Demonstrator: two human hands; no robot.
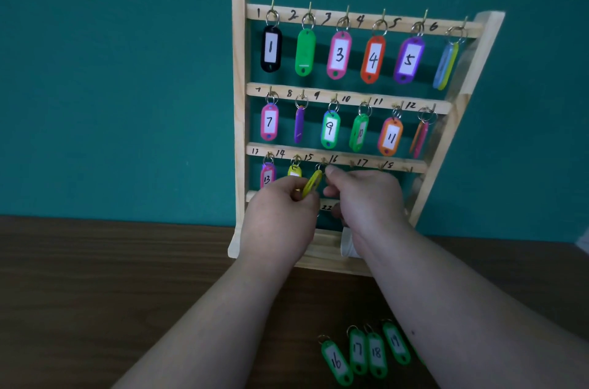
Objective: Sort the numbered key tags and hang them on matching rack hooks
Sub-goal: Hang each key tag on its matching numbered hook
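While the wooden rack [239, 108] carries tags 1–14 on its hooks, the left hand [280, 216] pinches a yellow tag [311, 183] at hook 15; the right hand [366, 197] pinches its ring [319, 167]. Green tags 16–19 [366, 353] lie on the surface [95, 277].

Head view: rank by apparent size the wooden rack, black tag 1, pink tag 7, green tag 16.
1. wooden rack, by far the largest
2. black tag 1 and green tag 16: look alike; 16 lies nearer the camera, so unranked
3. pink tag 7
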